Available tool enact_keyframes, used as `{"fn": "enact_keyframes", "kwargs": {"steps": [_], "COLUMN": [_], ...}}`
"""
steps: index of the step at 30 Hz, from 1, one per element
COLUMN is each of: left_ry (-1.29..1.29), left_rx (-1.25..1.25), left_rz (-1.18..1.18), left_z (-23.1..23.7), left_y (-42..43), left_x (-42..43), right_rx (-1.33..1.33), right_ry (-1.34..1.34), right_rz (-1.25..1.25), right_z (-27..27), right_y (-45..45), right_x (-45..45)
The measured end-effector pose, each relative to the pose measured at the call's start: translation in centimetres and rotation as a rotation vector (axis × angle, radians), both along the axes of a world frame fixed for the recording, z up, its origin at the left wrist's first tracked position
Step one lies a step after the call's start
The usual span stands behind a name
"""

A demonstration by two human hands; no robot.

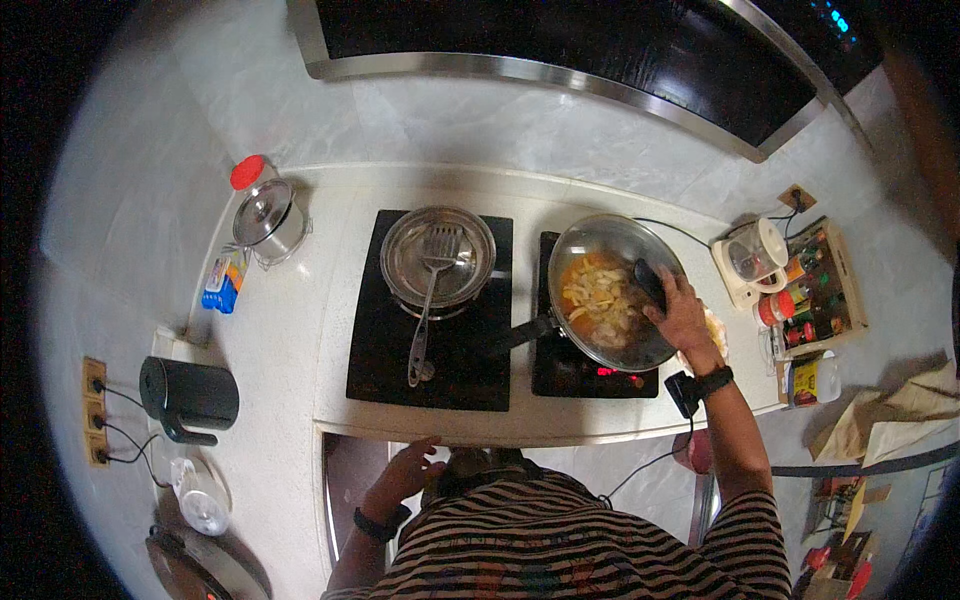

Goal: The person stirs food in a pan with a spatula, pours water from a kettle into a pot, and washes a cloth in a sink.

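Observation:
My right hand [682,319] grips the black handle [649,283] of a glass lid [604,236]. The lid covers a frying pan whose black handle [529,335] points left; whether it rests fully on the rim I cannot tell. Through the glass show yellowish pieces of food [600,292] in reddish-orange liquid. Below the counter's front edge, by my waist, hangs my left hand [409,472], holding nothing, fingers apart. Left of the pan, a slotted metal spatula [433,281] lies across a round metal pot [394,259] on a black cooktop [480,382].
The pan stands on an induction cooker [555,382] with red lit digits. A range hood [525,67] overhangs the back. At right are a blender-like appliance [750,259] and a crate of bottles [847,300]. A steel pot [274,225] and dark kettle [199,390] stand left.

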State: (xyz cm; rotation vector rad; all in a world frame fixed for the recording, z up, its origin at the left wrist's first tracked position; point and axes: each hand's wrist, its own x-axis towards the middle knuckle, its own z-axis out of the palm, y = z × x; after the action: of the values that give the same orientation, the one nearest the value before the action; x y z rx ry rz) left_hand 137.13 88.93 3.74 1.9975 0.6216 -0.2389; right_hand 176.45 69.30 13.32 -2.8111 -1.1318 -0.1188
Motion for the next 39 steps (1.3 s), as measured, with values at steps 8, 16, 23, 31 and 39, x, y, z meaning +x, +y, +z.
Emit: {"fn": "enact_keyframes", "kwargs": {"steps": [8, 16, 23, 31, 39], "left_ry": [0.148, 0.139, 0.075, -0.232, -0.103], "left_rx": [-0.143, -0.005, -0.004, -0.233, -0.811], "left_rz": [-0.301, -0.634, -0.796, -0.808, -0.273], "left_z": [-1.1, -2.3, -2.8, -4.1, -5.0], "left_y": [0.9, -0.4, -7.5, -20.2, -29.1], "left_x": [2.3, 5.6, 9.2, 13.7, 23.8], "right_rx": [0.612, 0.404, 0.223, 0.566, 1.123], "right_ry": [-0.131, 0.24, 0.894, 0.965, 1.178], "right_rz": [-0.234, -0.535, -0.811, -1.255, -1.58], "right_z": [-1.4, -14.3, -28.5, -26.1, -38.8], "right_y": [-6.1, -18.9, -36.7, -41.9, -45.4], "right_x": [-6.9, -21.9, -43.1, -53.2, -59.8]}}
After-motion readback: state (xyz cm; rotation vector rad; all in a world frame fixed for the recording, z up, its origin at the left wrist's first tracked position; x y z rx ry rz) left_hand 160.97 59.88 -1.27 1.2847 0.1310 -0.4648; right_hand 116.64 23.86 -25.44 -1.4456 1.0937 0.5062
